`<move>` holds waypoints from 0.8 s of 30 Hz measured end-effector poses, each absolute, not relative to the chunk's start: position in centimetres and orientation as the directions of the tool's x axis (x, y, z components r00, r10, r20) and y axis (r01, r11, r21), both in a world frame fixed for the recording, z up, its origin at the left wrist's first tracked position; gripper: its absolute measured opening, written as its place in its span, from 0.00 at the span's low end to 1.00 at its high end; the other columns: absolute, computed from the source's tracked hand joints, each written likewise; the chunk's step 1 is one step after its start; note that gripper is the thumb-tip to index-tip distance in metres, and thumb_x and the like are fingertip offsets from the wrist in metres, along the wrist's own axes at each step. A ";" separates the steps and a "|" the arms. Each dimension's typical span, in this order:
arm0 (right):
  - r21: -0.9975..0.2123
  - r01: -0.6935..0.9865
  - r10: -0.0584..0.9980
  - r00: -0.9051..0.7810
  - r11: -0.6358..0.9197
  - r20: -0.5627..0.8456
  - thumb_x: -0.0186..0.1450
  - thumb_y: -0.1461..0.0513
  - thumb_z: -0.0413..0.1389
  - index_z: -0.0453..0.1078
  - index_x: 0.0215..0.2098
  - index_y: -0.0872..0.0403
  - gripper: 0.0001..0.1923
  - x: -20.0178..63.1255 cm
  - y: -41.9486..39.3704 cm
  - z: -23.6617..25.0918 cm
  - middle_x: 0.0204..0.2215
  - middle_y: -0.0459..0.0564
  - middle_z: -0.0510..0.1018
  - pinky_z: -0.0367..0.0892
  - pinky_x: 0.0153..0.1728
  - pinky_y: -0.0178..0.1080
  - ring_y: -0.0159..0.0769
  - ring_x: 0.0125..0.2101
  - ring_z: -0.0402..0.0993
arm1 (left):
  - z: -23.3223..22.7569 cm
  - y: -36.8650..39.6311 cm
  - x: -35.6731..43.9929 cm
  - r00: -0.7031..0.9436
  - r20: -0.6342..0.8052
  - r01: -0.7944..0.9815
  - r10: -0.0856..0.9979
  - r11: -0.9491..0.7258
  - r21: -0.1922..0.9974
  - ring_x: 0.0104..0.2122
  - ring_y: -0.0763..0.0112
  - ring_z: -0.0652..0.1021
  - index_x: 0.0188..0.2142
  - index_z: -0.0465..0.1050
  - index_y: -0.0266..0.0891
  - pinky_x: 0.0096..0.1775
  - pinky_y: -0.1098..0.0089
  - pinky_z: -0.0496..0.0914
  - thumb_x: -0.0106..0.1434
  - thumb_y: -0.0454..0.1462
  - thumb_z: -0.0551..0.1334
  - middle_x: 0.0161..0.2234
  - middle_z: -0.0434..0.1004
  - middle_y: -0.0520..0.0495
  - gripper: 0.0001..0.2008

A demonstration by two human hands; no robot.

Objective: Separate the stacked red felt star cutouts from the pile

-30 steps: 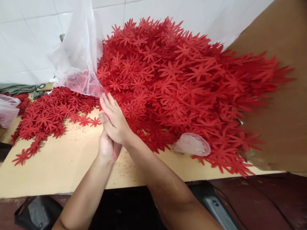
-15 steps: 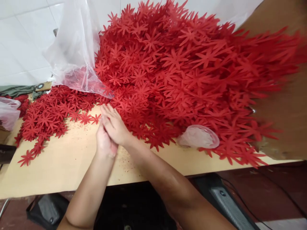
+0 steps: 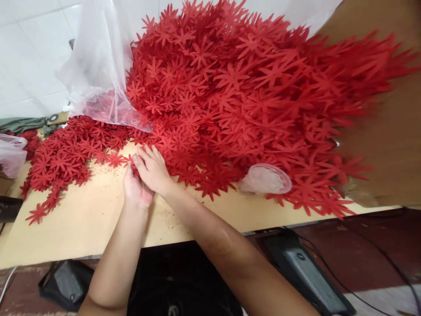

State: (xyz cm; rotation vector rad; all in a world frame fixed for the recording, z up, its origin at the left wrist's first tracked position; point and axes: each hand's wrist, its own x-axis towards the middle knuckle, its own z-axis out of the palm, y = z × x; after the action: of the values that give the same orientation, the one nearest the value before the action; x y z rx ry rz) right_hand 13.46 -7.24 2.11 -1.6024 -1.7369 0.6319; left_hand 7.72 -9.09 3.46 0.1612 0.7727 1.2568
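My left hand (image 3: 134, 189) and my right hand (image 3: 151, 169) are pressed together at the front edge of a big heap of red flower-shaped cutouts (image 3: 230, 96). The right hand lies flat over the left, fingers stretched toward the heap. A sliver of red shows between the two hands, so the left hand seems closed on a few cutouts; most of its fingers are hidden. A thinner spread of the same cutouts (image 3: 66, 153) lies just left of the hands on the pale wooden table (image 3: 82, 219).
A clear plastic bag (image 3: 95, 74) stands behind the hands, partly over the heap. A clear round cup (image 3: 265, 180) lies at the heap's front edge. Brown cardboard (image 3: 388, 131) rises at the right. Another small bag (image 3: 11, 153) sits far left. Black devices (image 3: 305, 272) lie under the table.
Both hands have slid left and away from me, closer to the loose cutouts by the thin spread. The view has shifted a little; the heap itself has not moved.
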 end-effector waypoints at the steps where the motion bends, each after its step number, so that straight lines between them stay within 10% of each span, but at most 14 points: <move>1: -0.724 0.681 0.987 0.014 0.109 0.161 0.70 0.48 0.42 0.59 0.64 0.59 0.32 13.9 -7.3 2.1 0.65 0.59 0.58 0.45 0.65 0.53 0.51 0.67 0.45 | 3.5 -9.2 7.7 0.107 -0.464 -0.802 0.879 0.353 0.483 0.50 0.68 0.76 0.50 0.72 0.40 0.54 0.68 0.68 0.68 0.44 0.50 0.45 0.79 0.46 0.19; 9: -0.756 0.639 0.983 -0.005 0.142 0.181 0.71 0.51 0.40 0.74 0.34 0.57 0.26 18.2 -8.3 4.8 0.31 0.53 0.80 0.67 0.40 0.41 0.41 0.35 0.76 | 3.6 -10.2 8.5 0.201 -0.495 -0.759 0.845 0.454 0.466 0.27 0.75 0.77 0.33 0.72 0.37 0.33 0.72 0.73 0.67 0.35 0.55 0.26 0.78 0.52 0.09; 13: -0.833 0.506 0.945 0.097 0.223 0.311 0.65 0.54 0.52 0.76 0.37 0.54 0.14 22.6 -11.1 5.7 0.34 0.50 0.81 0.69 0.42 0.42 0.39 0.37 0.77 | 3.1 -10.3 8.2 0.195 -0.550 -0.736 0.812 0.491 0.465 0.26 0.74 0.76 0.33 0.71 0.37 0.32 0.71 0.73 0.65 0.37 0.57 0.27 0.77 0.50 0.07; 18: -0.915 0.402 0.917 0.375 -0.032 0.133 0.59 0.53 0.59 0.75 0.28 0.50 0.10 31.4 -15.1 6.2 0.30 0.51 0.82 0.72 0.38 0.44 0.36 0.31 0.78 | 2.7 -10.3 8.2 0.179 -0.569 -0.745 0.803 0.488 0.455 0.26 0.75 0.75 0.32 0.71 0.37 0.34 0.70 0.73 0.64 0.32 0.58 0.27 0.76 0.51 0.05; 24: -0.797 0.599 0.897 0.394 -0.084 0.201 0.63 0.45 0.51 0.77 0.23 0.49 0.22 36.6 -17.8 5.0 0.30 0.53 0.82 0.69 0.31 0.39 0.36 0.37 0.79 | 2.6 -10.2 9.6 0.178 -0.567 -0.735 0.804 0.492 0.467 0.28 0.74 0.76 0.32 0.70 0.37 0.31 0.72 0.72 0.62 0.29 0.58 0.28 0.77 0.51 0.04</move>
State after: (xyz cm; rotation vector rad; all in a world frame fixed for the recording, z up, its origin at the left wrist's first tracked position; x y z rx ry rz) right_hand 36.58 -17.79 5.01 -1.7855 -1.3035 0.4326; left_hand 9.58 -10.15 2.65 0.0940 0.8659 1.0910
